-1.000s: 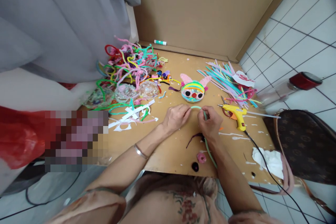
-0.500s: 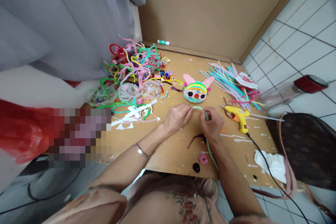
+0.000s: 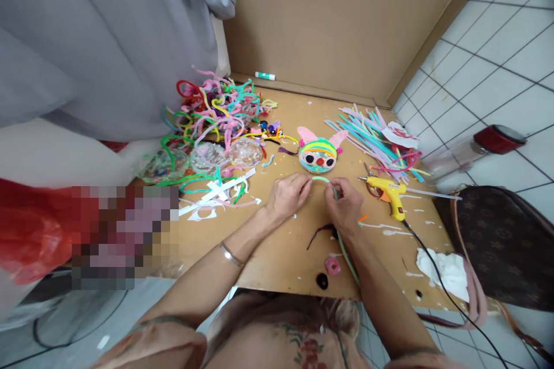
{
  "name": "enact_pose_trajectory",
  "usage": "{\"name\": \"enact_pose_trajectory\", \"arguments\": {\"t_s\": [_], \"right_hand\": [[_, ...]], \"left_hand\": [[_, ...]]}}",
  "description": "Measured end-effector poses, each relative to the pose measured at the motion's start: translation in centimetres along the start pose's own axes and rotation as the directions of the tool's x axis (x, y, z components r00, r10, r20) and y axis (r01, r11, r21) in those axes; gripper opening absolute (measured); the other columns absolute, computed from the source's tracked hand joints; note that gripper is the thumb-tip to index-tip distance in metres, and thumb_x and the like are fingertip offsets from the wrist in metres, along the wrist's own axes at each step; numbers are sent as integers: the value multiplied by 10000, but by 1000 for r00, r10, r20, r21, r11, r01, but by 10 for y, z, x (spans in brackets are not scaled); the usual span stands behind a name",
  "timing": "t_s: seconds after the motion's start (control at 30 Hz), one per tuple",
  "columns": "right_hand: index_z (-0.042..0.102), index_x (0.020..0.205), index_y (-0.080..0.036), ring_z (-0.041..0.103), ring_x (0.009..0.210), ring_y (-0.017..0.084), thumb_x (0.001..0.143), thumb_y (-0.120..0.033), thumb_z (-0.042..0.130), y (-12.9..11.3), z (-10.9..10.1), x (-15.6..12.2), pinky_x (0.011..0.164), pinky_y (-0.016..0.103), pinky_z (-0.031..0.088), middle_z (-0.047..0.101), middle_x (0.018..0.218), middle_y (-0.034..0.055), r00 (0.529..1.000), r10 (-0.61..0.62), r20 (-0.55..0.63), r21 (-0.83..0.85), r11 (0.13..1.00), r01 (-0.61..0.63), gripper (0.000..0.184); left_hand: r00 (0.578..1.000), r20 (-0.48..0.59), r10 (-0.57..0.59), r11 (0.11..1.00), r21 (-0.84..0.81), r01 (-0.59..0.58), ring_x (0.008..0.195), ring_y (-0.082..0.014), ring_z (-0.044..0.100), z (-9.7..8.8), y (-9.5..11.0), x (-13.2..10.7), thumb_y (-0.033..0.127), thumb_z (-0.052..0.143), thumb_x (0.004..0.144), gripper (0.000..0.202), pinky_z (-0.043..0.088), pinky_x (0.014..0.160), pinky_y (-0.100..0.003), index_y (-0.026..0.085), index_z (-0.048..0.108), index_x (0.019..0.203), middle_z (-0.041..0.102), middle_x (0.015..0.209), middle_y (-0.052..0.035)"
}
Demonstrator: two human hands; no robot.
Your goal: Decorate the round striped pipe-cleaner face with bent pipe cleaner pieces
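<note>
A pale green pipe cleaner (image 3: 321,179) arches between my two hands over the middle of the table. My left hand (image 3: 289,196) pinches one end of it. My right hand (image 3: 345,200) is closed on it a short way along, and the rest hangs down past my right wrist. Just beyond my hands sits a small animal-face craft (image 3: 319,157) with pink ears, black eyes, a red nose and coloured bands. Nearer to me lie a pink ring-shaped piece (image 3: 333,266), a small black round piece (image 3: 322,281) and a dark purple strand (image 3: 318,235).
A yellow glue gun (image 3: 392,193) with a black cord lies right of my hands. Straight pipe cleaners (image 3: 367,132), a bottle (image 3: 485,147) and a brown bag (image 3: 506,242) are at the right. Tangled pipe cleaners (image 3: 216,104), clear domes (image 3: 208,154) and paper scraps (image 3: 216,190) lie left.
The whole view has shifted slightly. My hands keep the same hold on the pipe cleaner, and its arch between them looks almost unchanged.
</note>
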State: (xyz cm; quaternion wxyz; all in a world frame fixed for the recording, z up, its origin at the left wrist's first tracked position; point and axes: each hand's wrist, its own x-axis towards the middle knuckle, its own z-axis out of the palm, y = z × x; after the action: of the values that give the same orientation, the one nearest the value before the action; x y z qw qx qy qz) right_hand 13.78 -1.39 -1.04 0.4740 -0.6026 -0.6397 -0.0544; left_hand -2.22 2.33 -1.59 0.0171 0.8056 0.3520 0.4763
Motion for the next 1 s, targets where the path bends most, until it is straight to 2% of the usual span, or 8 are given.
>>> {"name": "enact_pose_trajectory", "arguments": {"t_s": [0.23,0.47,0.63,0.77,0.87,0.93,1.0], "right_hand": [[599,785,-213,494,466,111,845,-214,533,-8,-3,22,526,240,399,575,560,-46,993,-109,-45,-5,994,109,89],[613,832,-205,618,598,136,872,-192,550,-4,0,34,605,242,447,691,704,11,966,-252,-57,-30,968,251,76],[627,815,-203,599,599,140,891,-192,530,-2,-3,27,605,254,435,670,692,16,980,-198,-17,-35,980,198,124],[630,807,-216,602,617,150,892,-223,524,-2,-7,21,620,269,455,671,700,15,988,-154,-7,-46,987,154,136],[664,901,-209,639,682,166,906,-224,502,-2,-9,20,655,286,483,704,765,38,987,-162,-4,-6,987,161,163],[683,996,-201,655,735,176,925,-208,466,-1,-11,20,690,300,495,719,822,57,982,-178,57,37,984,176,229],[701,1015,-203,659,758,179,937,-196,443,2,-13,23,700,307,496,718,841,61,970,-182,158,87,982,170,269]], "left_hand": [[997,-71,-43,998,-41,40,626,-132,656,1,-3,2,255,526,953,168,504,603,-235,161,663,930,721,746,-55],[991,-130,-39,997,-64,31,622,-117,629,-5,-8,7,203,551,932,135,473,598,-218,149,656,866,693,719,-45],[993,-105,-54,998,-20,52,604,-110,605,-9,-11,9,224,553,933,133,467,596,-217,164,652,868,667,699,-18],[994,-105,-42,999,-11,41,643,-113,619,-11,-11,9,209,553,933,109,476,620,-218,167,652,912,679,746,-28],[997,-79,-27,1000,9,27,707,-127,634,-10,-13,8,206,518,952,143,484,655,-226,172,652,914,683,795,-44],[998,-55,-32,998,49,35,741,-136,630,-11,-17,8,206,484,966,178,476,666,-232,178,657,937,676,824,-52],[999,-36,-28,995,95,32,776,-141,620,-15,-22,9,189,461,968,200,462,671,-234,187,661,958,668,865,-56]]}}
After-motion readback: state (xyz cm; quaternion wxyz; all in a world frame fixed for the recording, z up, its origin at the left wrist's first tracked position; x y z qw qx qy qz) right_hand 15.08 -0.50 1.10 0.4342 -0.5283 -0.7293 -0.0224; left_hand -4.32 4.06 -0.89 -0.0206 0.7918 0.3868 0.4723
